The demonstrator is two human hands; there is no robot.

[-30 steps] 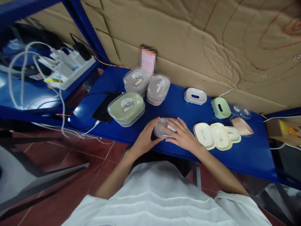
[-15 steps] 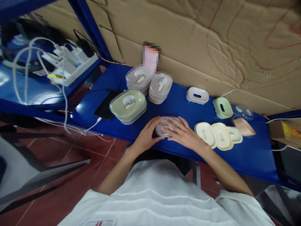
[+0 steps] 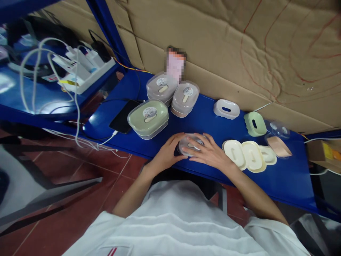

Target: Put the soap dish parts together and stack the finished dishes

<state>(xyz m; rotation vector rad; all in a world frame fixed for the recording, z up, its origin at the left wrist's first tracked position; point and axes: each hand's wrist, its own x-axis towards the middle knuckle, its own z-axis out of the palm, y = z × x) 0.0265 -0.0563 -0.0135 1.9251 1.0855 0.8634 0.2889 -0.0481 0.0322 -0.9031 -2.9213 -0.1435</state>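
Between my hands, at the table's front edge, is a small soap box with a clear lid (image 3: 183, 145). My left hand (image 3: 168, 151) curls around its left side, thumb at the near edge. Across the lid lie the fingers of my right hand (image 3: 209, 151), slightly spread, gripping the right side. A round sticker on the lid shows partly between them; the box's lower part is hidden. To the left stand a green soap box (image 3: 149, 117), a pinkish-brown one (image 3: 185, 97) and a greyish one (image 3: 161, 87), all with clear lids and stickers.
On the right lie several cream soap trays (image 3: 234, 153), a white holder (image 3: 226, 108), a green holder (image 3: 255, 124), a peach piece (image 3: 279, 145) and a clear lid (image 3: 279, 128). A black phone (image 3: 124, 117) with a white cable lies left. Cardboard (image 3: 213, 46) stands behind.
The view has shifted slightly, so everything sits a little further right. My right fingers have shifted a little on the lid. Both hands stay on the soap box.
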